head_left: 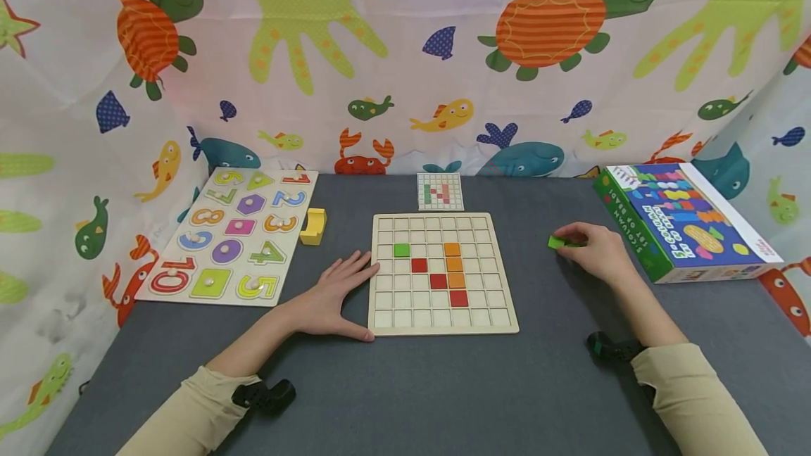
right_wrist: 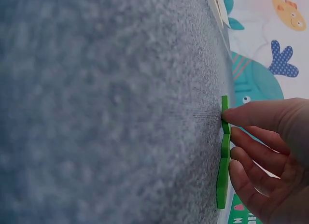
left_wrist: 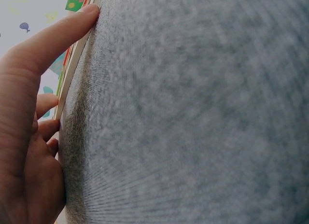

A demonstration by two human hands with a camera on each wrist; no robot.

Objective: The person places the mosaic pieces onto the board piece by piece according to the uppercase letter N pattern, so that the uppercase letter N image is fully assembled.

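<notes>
A square wooden grid board (head_left: 443, 330) lies on the grey table. On it sit one green square tile (head_left: 402, 250), several red tiles (head_left: 438, 281) and a column of orange tiles (head_left: 455, 264). My left hand (head_left: 326, 301) rests beside it with spread fingers, the fingertips touching its left edge and the thumb at its near-left corner. To the right of the board, my right hand (head_left: 589, 248) pinches a green tile (head_left: 556, 241) at the table surface. In the right wrist view the thumb lies against one green tile (right_wrist: 225, 103); other green pieces (right_wrist: 222, 183) are by the fingers.
Behind the board lies a small pattern card (head_left: 440, 192) with coloured squares. A number-and-shape board (head_left: 218, 233) is at left, with a yellow bracket-shaped piece (head_left: 313, 226) beside it. A colourful game box (head_left: 690, 224) lies right of my right hand. A printed curtain (head_left: 405, 55) hangs behind.
</notes>
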